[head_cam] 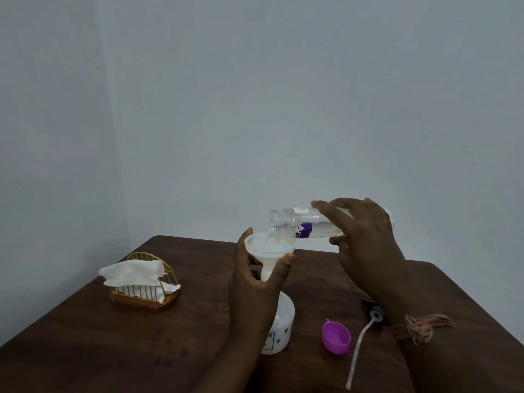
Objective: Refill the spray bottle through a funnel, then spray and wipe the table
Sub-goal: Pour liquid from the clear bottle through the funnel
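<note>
Forearms enter from the bottom edge, a braided thread band (422,327) on the right wrist. Left hand (255,282) cups the white funnel (268,251), thumb and fingers curled under its bowl, stem seated in the neck of the white spray bottle (279,327), which stands upright on the dark wooden table (85,336). Right hand (365,239) grips a clear refill bottle (300,222), tipped nearly level with its open mouth just over the funnel bowl; motion blur doubles the neck.

Pour looks under way: liquid shows in the funnel. Fill level inside the spray bottle cannot be read.

Done, by the lie of things: purple cap (336,337) off and on the table beside the bottle; spray head with dip tube (365,333) removed, lying to the right.

Left, by my judgement: finish pouring, lift out funnel, refit spray head, spray, then wipe. Tissues wait in the gold wire holder (144,282), well apart at left.
</note>
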{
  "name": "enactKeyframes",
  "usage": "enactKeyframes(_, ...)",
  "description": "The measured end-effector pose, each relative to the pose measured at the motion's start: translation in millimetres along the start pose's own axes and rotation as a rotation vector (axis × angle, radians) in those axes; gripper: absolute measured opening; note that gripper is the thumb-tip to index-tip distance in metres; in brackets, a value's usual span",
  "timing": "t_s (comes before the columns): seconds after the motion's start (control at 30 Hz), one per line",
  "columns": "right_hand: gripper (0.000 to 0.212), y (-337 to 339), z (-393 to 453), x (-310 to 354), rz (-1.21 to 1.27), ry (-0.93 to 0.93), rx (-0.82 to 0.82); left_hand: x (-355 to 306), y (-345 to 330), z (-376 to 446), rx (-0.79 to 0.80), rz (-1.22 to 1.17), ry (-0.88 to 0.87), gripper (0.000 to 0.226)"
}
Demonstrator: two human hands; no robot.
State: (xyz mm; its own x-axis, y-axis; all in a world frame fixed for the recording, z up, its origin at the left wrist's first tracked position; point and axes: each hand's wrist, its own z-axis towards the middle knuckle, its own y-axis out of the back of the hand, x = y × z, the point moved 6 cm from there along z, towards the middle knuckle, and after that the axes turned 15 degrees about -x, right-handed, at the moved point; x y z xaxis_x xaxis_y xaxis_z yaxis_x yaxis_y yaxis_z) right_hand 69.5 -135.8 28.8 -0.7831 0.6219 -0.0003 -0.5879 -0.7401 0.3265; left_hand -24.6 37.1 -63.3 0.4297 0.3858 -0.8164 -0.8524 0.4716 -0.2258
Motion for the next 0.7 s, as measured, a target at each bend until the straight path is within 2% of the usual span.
enactKeyframes(0.7, 0.086, 3.9, 1.5, 0.6, 0.016, -0.035, -0.007, -3.1, -2.0, -1.1, 0.041, -0.015, -0.025, 0.092)
